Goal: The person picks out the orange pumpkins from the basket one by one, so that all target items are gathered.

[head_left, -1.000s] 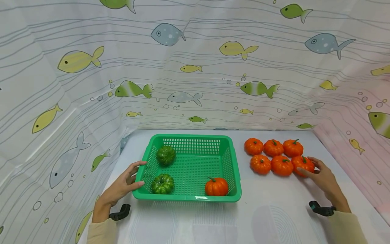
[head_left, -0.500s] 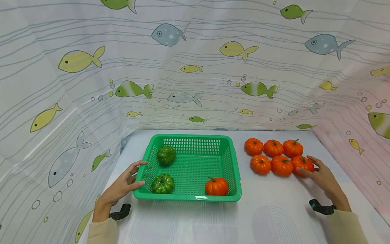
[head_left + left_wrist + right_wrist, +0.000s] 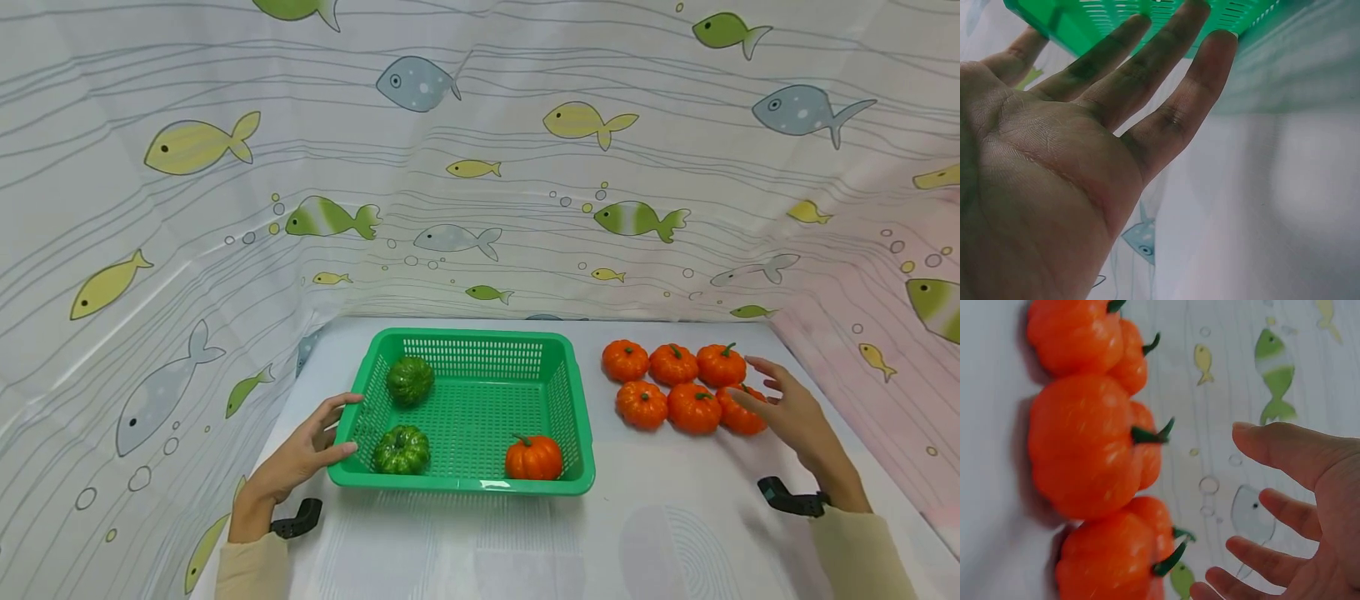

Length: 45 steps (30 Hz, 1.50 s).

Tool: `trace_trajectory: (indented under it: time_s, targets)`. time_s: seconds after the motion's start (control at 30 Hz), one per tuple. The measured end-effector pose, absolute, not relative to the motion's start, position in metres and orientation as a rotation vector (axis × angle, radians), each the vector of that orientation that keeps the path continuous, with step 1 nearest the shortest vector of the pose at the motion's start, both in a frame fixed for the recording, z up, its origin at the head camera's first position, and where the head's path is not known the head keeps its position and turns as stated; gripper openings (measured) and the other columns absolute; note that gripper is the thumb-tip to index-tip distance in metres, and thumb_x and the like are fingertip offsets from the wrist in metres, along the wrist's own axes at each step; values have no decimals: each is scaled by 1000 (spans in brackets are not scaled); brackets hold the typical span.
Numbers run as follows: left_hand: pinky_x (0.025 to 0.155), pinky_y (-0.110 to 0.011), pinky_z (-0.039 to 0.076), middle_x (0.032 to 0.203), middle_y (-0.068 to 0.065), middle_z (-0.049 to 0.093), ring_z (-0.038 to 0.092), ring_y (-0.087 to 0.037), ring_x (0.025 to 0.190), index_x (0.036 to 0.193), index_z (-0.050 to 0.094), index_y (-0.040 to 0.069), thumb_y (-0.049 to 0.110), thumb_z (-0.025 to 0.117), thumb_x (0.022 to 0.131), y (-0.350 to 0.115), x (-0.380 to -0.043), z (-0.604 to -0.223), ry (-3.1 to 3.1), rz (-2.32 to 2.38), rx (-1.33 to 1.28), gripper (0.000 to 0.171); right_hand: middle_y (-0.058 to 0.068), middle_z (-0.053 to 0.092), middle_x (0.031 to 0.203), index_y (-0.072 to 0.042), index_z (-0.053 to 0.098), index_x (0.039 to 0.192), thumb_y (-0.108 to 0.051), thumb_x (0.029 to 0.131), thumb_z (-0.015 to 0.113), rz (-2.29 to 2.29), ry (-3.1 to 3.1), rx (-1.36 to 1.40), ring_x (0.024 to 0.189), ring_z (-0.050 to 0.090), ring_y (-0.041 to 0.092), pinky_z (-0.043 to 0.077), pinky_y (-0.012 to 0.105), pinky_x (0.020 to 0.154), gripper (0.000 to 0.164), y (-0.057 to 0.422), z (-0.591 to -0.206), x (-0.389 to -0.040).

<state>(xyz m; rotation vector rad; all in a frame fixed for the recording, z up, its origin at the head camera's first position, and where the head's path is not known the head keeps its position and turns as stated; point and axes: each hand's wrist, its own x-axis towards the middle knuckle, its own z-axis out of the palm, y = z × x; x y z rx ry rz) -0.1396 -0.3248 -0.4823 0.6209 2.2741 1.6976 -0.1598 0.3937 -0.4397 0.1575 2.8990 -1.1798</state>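
Note:
My left hand (image 3: 298, 457) is at the left side of a green plastic basket (image 3: 457, 483). Its fingers, fairly straight in the left wrist view, touch the basket's wall (image 3: 1060, 25). Two green pumpkins, one at the back left (image 3: 410, 382) and one at the front left (image 3: 402, 451), sit inside the basket with an orange pumpkin (image 3: 533, 458) at the front right. On the right, my right hand (image 3: 798, 421) hovers with spread fingers over the nearest right orange pumpkin (image 3: 741, 415), partly covering it. The right wrist view shows a gap between this hand (image 3: 1310, 512) and the orange pumpkins (image 3: 1088, 447).
Several orange pumpkins stand close together in two rows right of the basket, among them a back-left one (image 3: 625, 360) and a front-middle one (image 3: 693, 408). The white table (image 3: 540, 550) meets a fish-patterned curtain (image 3: 517, 250) at the back and sides.
My right hand has lifted off the front-right orange pumpkin and moved slightly up and away, its fingers opening. The left hand and the basket stay in place.

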Motion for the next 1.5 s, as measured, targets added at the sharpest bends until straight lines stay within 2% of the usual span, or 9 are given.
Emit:
trace_trajectory:
  time_s: [0.2,0.37,0.53,0.67,0.77,1.03,1.27,1.5]
  targets:
    - [109,-80,19,168,-24,4,-2,-59,150,161,24,15,4,59,104,-326,-141,-482,2282,1691,651,68,36,28,157,-9,25,163,-49,99,67,-1224,2925,31,130,37,62,41,77,95,87,367,-420,-161]
    - [109,-80,21,169,-23,4,-1,-58,150,161,25,16,5,59,104,-325,-140,-482,2282,1696,635,67,32,39,151,-11,33,160,-47,99,68,-1257,2988,-40,127,45,58,44,75,94,79,345,-405,-163]
    - [107,-80,25,168,-24,4,1,-60,149,161,24,16,5,58,104,-325,-140,-482,2282,1694,622,67,29,47,146,-13,34,160,-43,100,68,-1271,2965,-157,129,47,55,46,72,96,75,326,-392,-167]
    - [108,-80,23,168,-23,5,0,-60,149,161,24,15,4,58,104,-325,-140,-482,2279,1703,632,67,24,52,142,-12,39,157,-40,100,69,-1248,2972,-262,126,52,50,50,66,95,70,308,-388,-172]
    - [109,-80,21,168,-23,5,-2,-59,150,161,24,14,4,58,104,-326,-140,-483,2272,1707,639,67,23,56,139,-10,43,154,-35,99,72,-1268,2955,-343,123,55,47,49,64,97,66,295,-387,-176]
    - [107,-81,23,169,-23,5,-1,-59,149,161,25,14,6,59,104,-326,-138,-481,2276,1710,629,66,19,55,142,-12,48,151,-31,98,74,-1265,2895,-490,123,57,44,52,62,96,62,260,-387,-186]
    - [108,-80,22,169,-22,5,-2,-58,150,161,26,15,5,59,104,-327,-140,-483,2273,1713,632,66,10,59,137,-13,52,147,-33,95,77,-1270,2846,-625,121,60,37,52,59,98,60,232,-387,-195]
    - [108,-78,27,169,-23,3,0,-59,150,161,25,17,6,58,105,-326,-139,-482,2258,1716,623,66,15,61,137,-10,54,145,-24,92,81,-1249,2787,-796,118,62,36,54,58,95,60,205,-386,-198]
